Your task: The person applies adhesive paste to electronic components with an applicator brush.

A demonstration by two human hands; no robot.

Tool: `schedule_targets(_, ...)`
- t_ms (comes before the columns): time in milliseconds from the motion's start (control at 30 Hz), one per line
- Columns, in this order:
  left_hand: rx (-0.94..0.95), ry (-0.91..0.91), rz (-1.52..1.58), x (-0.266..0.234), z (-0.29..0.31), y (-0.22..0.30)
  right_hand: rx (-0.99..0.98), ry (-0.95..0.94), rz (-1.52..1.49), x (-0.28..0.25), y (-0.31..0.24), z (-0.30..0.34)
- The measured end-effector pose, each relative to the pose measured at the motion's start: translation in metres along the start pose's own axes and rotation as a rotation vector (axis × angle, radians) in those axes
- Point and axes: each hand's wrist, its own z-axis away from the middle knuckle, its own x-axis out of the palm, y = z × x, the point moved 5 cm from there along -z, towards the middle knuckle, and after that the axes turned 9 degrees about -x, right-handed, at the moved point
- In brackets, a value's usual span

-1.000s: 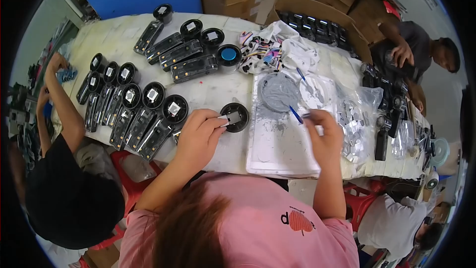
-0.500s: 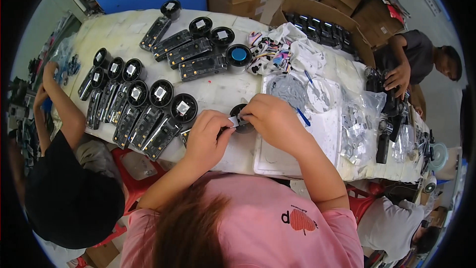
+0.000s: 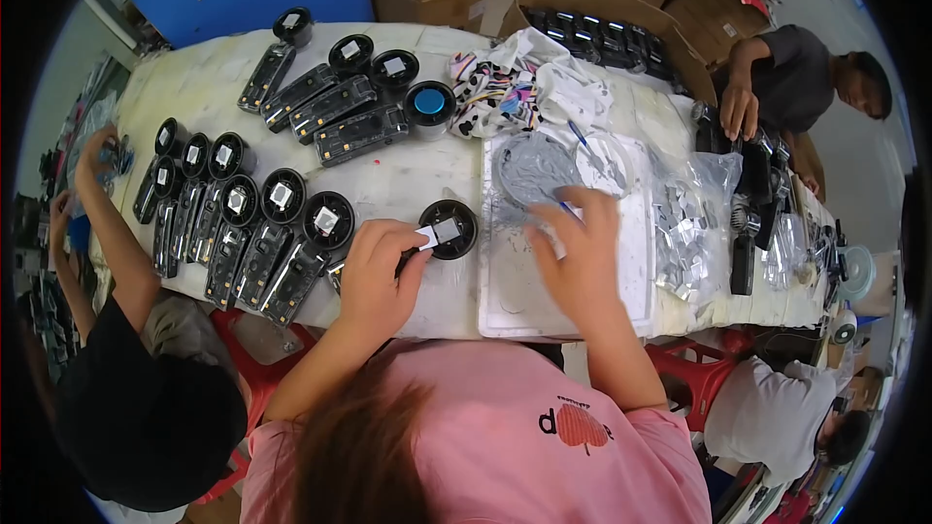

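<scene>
My left hand [image 3: 377,267] is closed, thumb and fingers pinching a small white rectangular piece [image 3: 425,237] at the left rim of a round black cup [image 3: 451,250]. Inside the cup lies a silver-grey square [image 3: 447,230]. Something black shows between the left thumb and fingers, largely hidden by the hand. Over the white tray [image 3: 524,306] my right hand [image 3: 584,247] is empty, fingers apart and slightly blurred. Its fingertips are close to a blue-handled tool [image 3: 566,207]; contact cannot be made out. A dish of grey paste [image 3: 534,170] sits just beyond, beside a white round lid [image 3: 604,163] with grey smears.
Several black devices with round cups [image 3: 282,196] stand in rows at left; one has a blue disc [image 3: 429,101]. A patterned cloth [image 3: 505,92] lies behind the tray. Right of it is a bag of silver pieces [image 3: 684,252]. Co-workers sit left and right.
My right hand has let go at the cup and moved right over the tray, its fingers spreading. The left hand stays at the cup. The whole view has shifted slightly.
</scene>
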Motion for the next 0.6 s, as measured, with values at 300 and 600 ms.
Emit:
schedule_targets(300, 0.000, 0.013, -0.017, 0.002, -0.002, 0.002, 0.349, -0.167, 0.016, 0.002, 0.051, 0.033)
schedule_targets(600, -0.013, 0.008, -0.028, 0.001, 0.000, 0.000, 0.131, -0.069, 0.135, -0.016, 0.043, 0.017)
